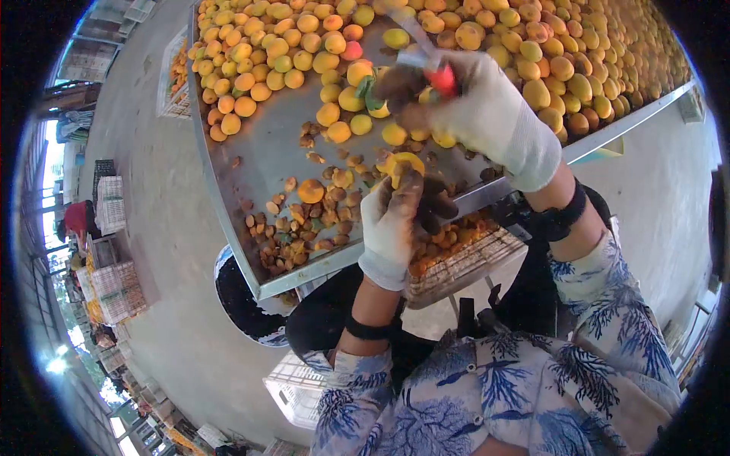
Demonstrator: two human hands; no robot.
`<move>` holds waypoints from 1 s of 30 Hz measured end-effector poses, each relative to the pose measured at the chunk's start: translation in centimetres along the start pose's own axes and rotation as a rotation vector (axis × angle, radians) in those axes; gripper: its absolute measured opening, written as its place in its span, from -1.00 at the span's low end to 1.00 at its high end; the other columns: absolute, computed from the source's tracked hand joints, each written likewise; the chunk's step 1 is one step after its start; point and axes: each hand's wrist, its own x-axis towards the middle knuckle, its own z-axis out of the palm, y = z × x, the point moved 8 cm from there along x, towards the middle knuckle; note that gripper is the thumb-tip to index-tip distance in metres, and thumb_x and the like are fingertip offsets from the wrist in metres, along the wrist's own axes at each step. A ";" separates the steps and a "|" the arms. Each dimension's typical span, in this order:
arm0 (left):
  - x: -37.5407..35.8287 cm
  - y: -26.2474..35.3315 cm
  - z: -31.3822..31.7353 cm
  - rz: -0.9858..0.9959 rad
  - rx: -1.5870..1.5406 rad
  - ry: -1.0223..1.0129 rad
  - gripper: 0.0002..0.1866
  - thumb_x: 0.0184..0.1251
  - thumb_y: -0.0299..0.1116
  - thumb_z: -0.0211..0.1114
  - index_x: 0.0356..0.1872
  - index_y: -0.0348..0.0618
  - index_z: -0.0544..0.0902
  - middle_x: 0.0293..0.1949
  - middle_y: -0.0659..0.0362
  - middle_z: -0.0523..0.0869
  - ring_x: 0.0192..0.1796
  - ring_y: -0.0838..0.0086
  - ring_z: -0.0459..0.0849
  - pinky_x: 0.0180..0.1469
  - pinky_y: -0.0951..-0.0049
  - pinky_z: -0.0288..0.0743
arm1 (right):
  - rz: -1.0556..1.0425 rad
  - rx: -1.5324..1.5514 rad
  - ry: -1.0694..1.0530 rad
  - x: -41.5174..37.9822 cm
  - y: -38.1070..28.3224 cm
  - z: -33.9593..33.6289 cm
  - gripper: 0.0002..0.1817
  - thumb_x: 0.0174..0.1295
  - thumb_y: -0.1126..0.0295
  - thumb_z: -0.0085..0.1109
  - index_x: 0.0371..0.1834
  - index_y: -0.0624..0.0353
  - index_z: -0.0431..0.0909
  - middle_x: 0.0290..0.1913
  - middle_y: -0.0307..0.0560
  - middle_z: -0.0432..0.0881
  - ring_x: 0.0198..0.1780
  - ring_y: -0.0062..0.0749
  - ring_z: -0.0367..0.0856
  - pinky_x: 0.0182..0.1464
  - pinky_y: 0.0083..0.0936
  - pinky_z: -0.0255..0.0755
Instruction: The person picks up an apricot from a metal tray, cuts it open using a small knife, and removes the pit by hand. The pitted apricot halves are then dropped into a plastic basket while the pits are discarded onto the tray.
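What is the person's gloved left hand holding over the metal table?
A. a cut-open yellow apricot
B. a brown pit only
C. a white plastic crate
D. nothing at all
A: the left hand in a stained white glove pinches a cut-open yellow apricot above the grey metal table, while the right hand in a white glove grips a small red-handled knife nearby.

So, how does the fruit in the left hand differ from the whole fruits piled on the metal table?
The fruit in the left hand looks cut open, with a pale yellow inside showing; the whole fruits are uncut, round and orange-yellow. The first is held up by the left hand in a stained glove; the others lie heaped on the metal table. Both seem the same kind of fruit.
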 end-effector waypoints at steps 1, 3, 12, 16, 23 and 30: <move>-0.3 1.4 0.2 0.129 0.207 -0.021 -0.68 0.45 -0.21 0.18 -0.12 -0.35 0.57 -0.39 0.10 0.73 -0.41 0.48 0.71 -0.41 0.58 0.54 | -0.048 -0.201 -0.141 -0.7 -0.4 0.6 -0.65 0.02 0.35 0.38 -0.09 0.15 0.67 -0.47 -0.22 0.64 -0.44 -0.64 0.53 -0.36 -0.60 0.45; -0.7 1.5 0.0 0.261 0.413 -0.039 -0.70 0.45 -0.24 0.17 -0.12 -0.35 0.58 -0.36 0.09 0.73 -0.37 0.49 0.71 -0.37 0.58 0.56 | -0.253 -0.342 -0.299 -1.4 0.8 1.7 -0.57 -0.04 0.42 0.33 -0.02 0.22 0.63 -0.48 -0.06 0.63 -0.46 -0.54 0.54 -0.30 -0.54 0.49; -2.0 1.1 -1.6 0.371 0.304 0.106 -0.62 0.47 -0.15 0.16 -0.09 -0.37 0.62 -0.33 0.31 0.62 -0.27 0.68 0.49 -0.22 0.63 0.37 | -0.338 -0.564 -0.399 -3.7 1.4 2.6 -0.70 -0.03 0.33 0.32 -0.22 0.22 0.59 -0.41 0.08 0.62 -0.36 -0.10 0.63 -0.28 -0.37 0.48; -1.5 0.9 -2.6 0.415 0.470 0.105 -0.57 0.48 -0.09 0.13 -0.08 -0.37 0.61 -0.36 0.32 0.60 -0.30 0.67 0.46 -0.25 0.62 0.35 | -0.374 -0.467 -0.397 -4.4 2.0 3.3 -0.67 0.04 0.31 0.35 -0.17 0.24 0.56 -0.39 0.08 0.61 -0.30 -0.01 0.62 -0.26 -0.31 0.48; -1.0 1.8 -0.9 0.243 0.163 -0.062 -0.58 0.46 -0.10 0.15 -0.06 -0.36 0.60 -0.28 0.20 0.69 -0.32 0.59 0.62 -0.31 0.55 0.50 | -0.421 -0.636 -0.240 -4.9 2.4 3.2 -0.68 0.09 0.43 0.32 -0.06 0.21 0.58 -0.45 0.05 0.59 -0.39 -0.08 0.61 -0.34 -0.37 0.47; -2.7 2.1 3.4 0.113 0.941 -0.318 -0.59 0.31 -0.18 0.29 0.00 -0.32 0.59 -0.21 -0.02 0.74 -0.24 0.28 0.74 -0.17 0.40 0.58 | -0.231 -0.820 -0.092 -2.1 3.5 -0.1 -0.75 0.10 0.33 0.31 -0.22 0.23 0.58 -0.47 0.12 0.60 -0.36 0.07 0.62 -0.29 -0.25 0.49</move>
